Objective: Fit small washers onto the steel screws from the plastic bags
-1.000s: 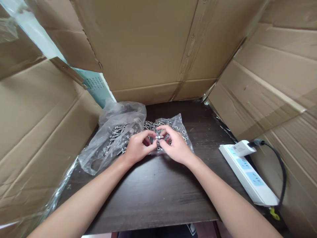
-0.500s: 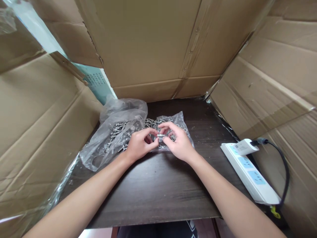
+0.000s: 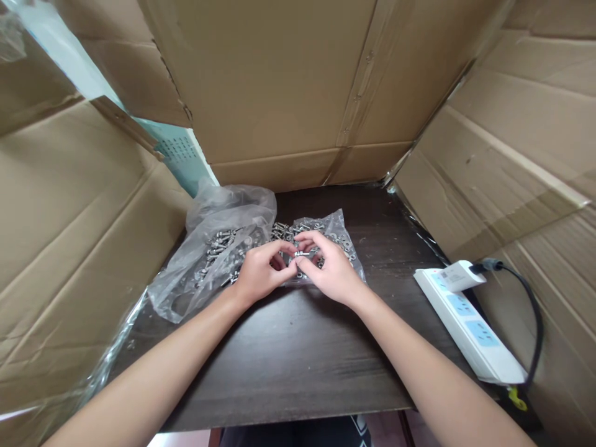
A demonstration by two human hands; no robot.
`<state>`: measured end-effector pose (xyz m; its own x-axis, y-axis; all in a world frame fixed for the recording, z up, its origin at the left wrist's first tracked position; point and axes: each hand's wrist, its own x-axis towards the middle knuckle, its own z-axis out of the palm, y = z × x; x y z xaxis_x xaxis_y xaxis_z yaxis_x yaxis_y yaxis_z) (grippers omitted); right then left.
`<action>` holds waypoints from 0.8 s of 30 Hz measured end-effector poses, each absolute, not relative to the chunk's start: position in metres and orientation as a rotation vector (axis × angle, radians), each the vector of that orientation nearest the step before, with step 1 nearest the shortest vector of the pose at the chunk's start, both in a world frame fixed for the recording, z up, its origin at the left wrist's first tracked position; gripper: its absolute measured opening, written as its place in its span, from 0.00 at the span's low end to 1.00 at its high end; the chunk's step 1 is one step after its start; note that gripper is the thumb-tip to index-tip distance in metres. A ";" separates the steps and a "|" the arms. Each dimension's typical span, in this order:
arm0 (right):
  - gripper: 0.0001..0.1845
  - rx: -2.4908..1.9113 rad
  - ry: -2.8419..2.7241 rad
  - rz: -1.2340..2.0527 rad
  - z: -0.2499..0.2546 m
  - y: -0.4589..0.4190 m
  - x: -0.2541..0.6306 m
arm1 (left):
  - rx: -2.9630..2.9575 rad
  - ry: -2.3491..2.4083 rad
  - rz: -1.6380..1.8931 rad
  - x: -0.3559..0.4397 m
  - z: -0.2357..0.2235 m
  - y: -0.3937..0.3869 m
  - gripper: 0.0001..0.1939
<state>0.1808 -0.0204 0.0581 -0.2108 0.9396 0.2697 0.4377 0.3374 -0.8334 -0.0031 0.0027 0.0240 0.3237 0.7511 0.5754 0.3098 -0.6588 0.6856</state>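
Observation:
A small metal bolt [image 3: 303, 253] lies level between my hands, with nuts or washers near its left end. My left hand [image 3: 263, 268] pinches that left end between thumb and forefinger. Curled around the bolt from the other side, my right hand [image 3: 331, 264] has its thumb and forefinger tips close to the fittings; it seems to grip them, though fine contact is too small to see. Beneath and behind my hands is a flat clear plastic bag [image 3: 339, 221] bearing loose washers and bolts. To the left, a larger clear bag [image 3: 179, 288] holds several bolts [image 3: 218, 243].
Cardboard walls [image 3: 288, 81] enclose the dark wooden table [image 3: 288, 366] at the back and both sides. A white power strip [image 3: 470, 326] with a plugged-in adapter [image 3: 460, 275] and black cable [image 3: 540, 323] lies along the right edge. A printed sheet [image 3: 174, 149] shows behind the left wall.
My right thumb and forefinger have shifted slightly left, closing in on the fittings at the bolt's left end. The left hand keeps its pinch in nearly the same place.

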 end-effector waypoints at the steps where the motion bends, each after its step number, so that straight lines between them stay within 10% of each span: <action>1: 0.16 -1.218 -1.791 0.803 0.057 -0.020 0.181 | 2.141 0.930 1.299 -0.003 0.024 0.003 0.06; 24: 0.17 -1.177 -1.579 1.067 0.053 -0.015 0.184 | 2.155 0.884 1.330 -0.003 0.024 0.004 0.10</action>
